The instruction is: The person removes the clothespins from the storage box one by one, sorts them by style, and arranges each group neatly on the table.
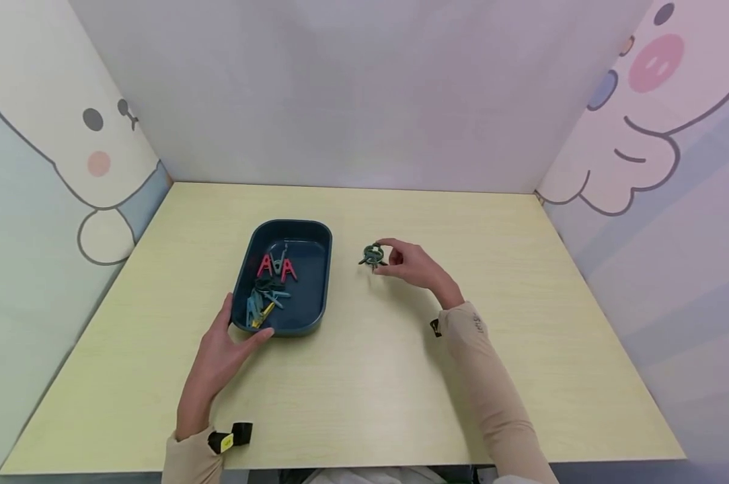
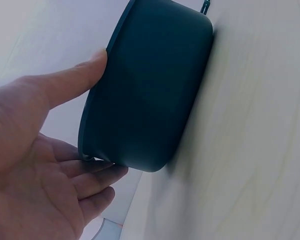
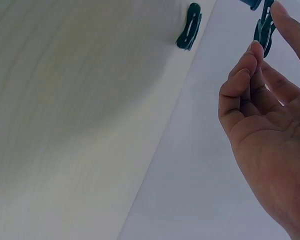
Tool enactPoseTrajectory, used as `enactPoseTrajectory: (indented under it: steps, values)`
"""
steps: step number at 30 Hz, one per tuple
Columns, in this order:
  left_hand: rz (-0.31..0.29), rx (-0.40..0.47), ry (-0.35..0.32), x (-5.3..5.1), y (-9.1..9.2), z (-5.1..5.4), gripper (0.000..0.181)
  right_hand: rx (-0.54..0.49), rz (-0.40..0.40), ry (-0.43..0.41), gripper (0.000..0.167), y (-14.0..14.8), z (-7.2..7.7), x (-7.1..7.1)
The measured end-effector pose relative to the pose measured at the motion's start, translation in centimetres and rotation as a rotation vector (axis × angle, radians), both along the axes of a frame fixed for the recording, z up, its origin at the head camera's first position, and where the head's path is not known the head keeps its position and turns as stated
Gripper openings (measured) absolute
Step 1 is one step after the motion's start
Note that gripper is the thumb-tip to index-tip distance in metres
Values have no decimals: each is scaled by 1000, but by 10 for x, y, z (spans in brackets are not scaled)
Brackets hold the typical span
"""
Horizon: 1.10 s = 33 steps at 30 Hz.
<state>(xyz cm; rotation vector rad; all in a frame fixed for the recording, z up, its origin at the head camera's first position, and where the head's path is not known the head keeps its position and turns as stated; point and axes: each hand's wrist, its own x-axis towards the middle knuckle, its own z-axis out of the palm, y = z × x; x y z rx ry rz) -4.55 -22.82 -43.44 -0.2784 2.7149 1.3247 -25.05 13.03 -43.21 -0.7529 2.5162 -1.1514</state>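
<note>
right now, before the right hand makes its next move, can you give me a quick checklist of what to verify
1. Grip: ok. The right hand pinches a dark green clothespin between thumb and fingers.
2. Tray steadied: ok. The left hand touches the dark teal tray at its near left corner.
3. Room in the tray: ok. Clothespins crowd its left half; its right side is bare.
4. No loose clothespins on the table: not ok. Another green clothespin lies there in the right wrist view.
5. Exact count at the fingertips: cannot tell. The green pieces overlap in the head view.
</note>
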Motion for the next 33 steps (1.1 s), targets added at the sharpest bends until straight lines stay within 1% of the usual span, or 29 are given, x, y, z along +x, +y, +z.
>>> enactPoseTrajectory:
  steps: [6, 11, 16, 22, 28, 33]
  values:
    - [2, -1, -11, 0, 0, 0, 116, 59, -30, -29, 64, 25, -11, -6]
    - [2, -1, -15, 0, -1, -1, 117, 95, -49, -50, 65, 41, -18, -10]
    - [-1, 11, -13, -1, -1, -1, 116, 125, -63, -65, 62, 53, -16, -12]
    - [-2, 6, -8, -1, -1, -1, 116, 166, -58, -93, 63, 64, -17, -16]
    - [-5, 2, 2, -1, -1, -1, 116, 188, -47, -121, 64, 69, -17, -20]
    - [-4, 2, 1, -2, -2, -2, 115, 216, -44, -128, 66, 68, -17, -24]
